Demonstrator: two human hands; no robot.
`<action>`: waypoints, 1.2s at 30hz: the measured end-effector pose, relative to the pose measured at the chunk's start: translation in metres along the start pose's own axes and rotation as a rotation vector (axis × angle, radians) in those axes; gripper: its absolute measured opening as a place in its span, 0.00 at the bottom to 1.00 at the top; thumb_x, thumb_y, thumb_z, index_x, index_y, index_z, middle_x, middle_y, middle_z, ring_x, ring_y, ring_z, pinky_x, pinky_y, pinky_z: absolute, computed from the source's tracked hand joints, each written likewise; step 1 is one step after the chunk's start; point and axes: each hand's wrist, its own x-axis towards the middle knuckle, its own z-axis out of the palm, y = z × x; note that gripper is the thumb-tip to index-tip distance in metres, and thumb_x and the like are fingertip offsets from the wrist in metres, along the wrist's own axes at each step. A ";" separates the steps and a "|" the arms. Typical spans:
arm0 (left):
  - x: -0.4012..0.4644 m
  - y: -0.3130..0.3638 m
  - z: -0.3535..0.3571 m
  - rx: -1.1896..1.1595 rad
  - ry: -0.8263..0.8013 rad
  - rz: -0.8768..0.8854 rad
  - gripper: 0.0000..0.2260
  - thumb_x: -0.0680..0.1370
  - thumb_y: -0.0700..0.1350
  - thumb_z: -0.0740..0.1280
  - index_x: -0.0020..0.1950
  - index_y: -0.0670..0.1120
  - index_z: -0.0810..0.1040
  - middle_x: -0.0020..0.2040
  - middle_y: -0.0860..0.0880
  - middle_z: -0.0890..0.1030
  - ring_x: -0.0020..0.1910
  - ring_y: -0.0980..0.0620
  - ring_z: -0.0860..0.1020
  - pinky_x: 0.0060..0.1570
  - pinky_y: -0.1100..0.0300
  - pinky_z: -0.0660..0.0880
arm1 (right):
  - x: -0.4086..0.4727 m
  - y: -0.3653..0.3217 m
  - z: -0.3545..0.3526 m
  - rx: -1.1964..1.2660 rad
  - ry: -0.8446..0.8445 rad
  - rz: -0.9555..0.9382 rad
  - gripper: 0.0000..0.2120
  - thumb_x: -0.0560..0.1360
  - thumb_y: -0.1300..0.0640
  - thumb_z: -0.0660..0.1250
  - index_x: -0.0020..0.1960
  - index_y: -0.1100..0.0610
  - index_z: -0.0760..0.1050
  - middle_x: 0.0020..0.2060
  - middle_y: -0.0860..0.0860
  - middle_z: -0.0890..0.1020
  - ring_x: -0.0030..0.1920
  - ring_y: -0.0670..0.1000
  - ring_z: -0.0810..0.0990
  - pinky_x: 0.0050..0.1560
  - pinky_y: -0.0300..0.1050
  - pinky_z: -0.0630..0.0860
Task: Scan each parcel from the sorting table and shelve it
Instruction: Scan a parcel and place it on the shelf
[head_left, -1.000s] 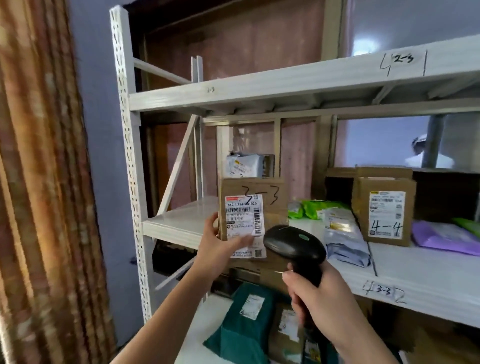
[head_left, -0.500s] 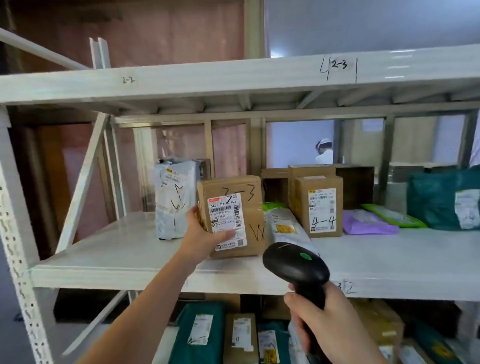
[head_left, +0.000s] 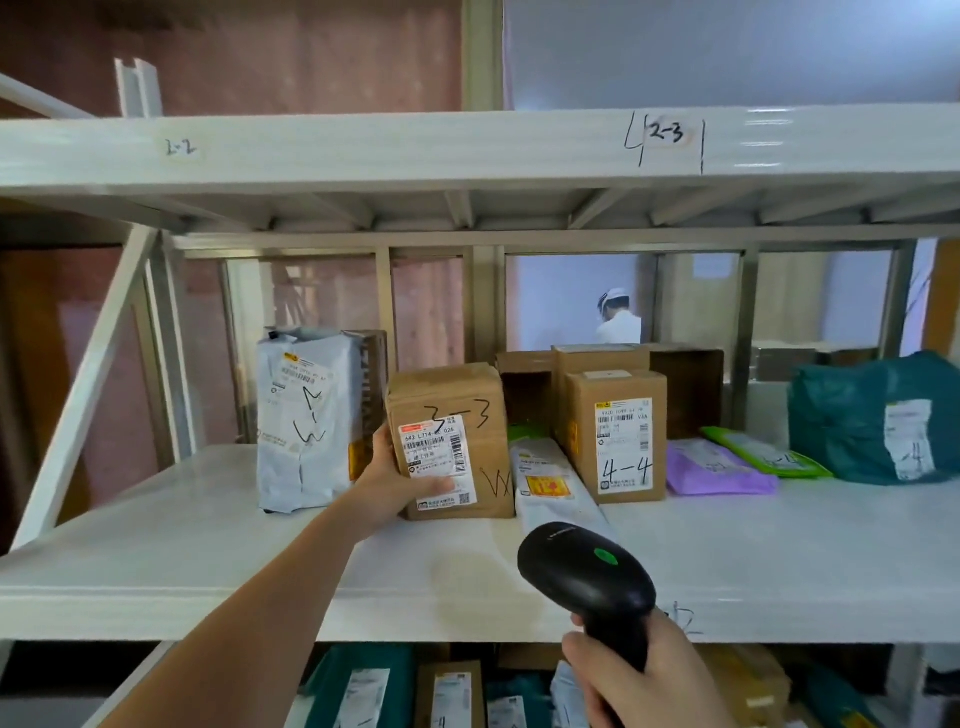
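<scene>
A brown cardboard parcel (head_left: 470, 400) marked "3-3", with a white barcode label, stands upright on the white middle shelf (head_left: 208, 530). My left hand (head_left: 395, 478) grips its lower left corner, thumb across the label. My right hand (head_left: 649, 670) holds a black barcode scanner (head_left: 584, 577) by the handle, low in front of the shelf edge. The scanner's head with a green dot points toward the shelf.
Left of the parcel stands a grey plastic mailer (head_left: 306, 421). To its right lie a white flat mailer (head_left: 550, 483), a box marked "4-4" (head_left: 618, 436), a purple bag (head_left: 717, 467), a green envelope (head_left: 763, 452) and a teal bag (head_left: 878, 415). More parcels fill the shelf below. A person stands far behind.
My left hand has carried the "3-3" parcel forward and set it on the middle shelf between the grey mailer and the white mailer. The scanner stays in my right hand, lower in view.
</scene>
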 end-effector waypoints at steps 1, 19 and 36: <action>0.001 -0.001 0.000 0.005 -0.010 -0.002 0.57 0.64 0.44 0.86 0.81 0.55 0.50 0.62 0.57 0.81 0.61 0.56 0.79 0.67 0.51 0.75 | 0.002 0.000 -0.001 0.000 0.015 0.003 0.11 0.73 0.64 0.75 0.50 0.51 0.78 0.32 0.51 0.84 0.29 0.47 0.83 0.30 0.36 0.76; -0.001 -0.003 0.013 -0.019 0.074 0.012 0.58 0.60 0.50 0.87 0.82 0.51 0.55 0.60 0.55 0.82 0.61 0.51 0.80 0.70 0.46 0.73 | -0.021 0.007 -0.017 -0.143 0.185 -0.092 0.17 0.71 0.61 0.78 0.50 0.43 0.76 0.38 0.45 0.82 0.41 0.42 0.81 0.42 0.30 0.73; -0.089 0.023 0.020 -0.235 0.423 -0.023 0.17 0.75 0.50 0.77 0.57 0.46 0.75 0.52 0.49 0.79 0.50 0.48 0.79 0.54 0.51 0.75 | -0.092 0.005 -0.015 -0.217 0.161 -0.208 0.04 0.79 0.59 0.66 0.50 0.56 0.72 0.27 0.55 0.76 0.28 0.56 0.74 0.37 0.52 0.77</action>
